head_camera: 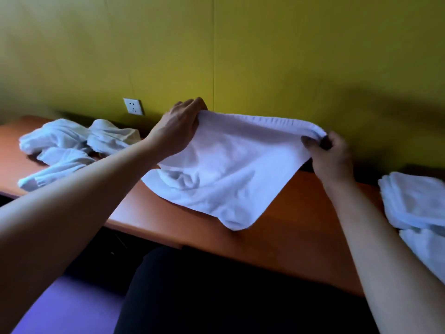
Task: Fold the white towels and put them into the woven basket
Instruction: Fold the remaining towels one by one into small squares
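Observation:
A white towel [224,169] is stretched between my hands above the orange table [289,227]. My left hand [179,127] grips its far left corner. My right hand [331,153] pinches the far right corner. The towel's near part droops and lies crumpled on the table. A pile of unfolded white towels [69,148] lies at the table's left end. Folded white towels [416,206] are stacked at the right edge of the view. No woven basket is in view.
A yellow-green wall runs right behind the table, with a white power socket [133,106] on it. My dark-clothed legs [216,297] are under the table's near edge, over a purple floor [72,307].

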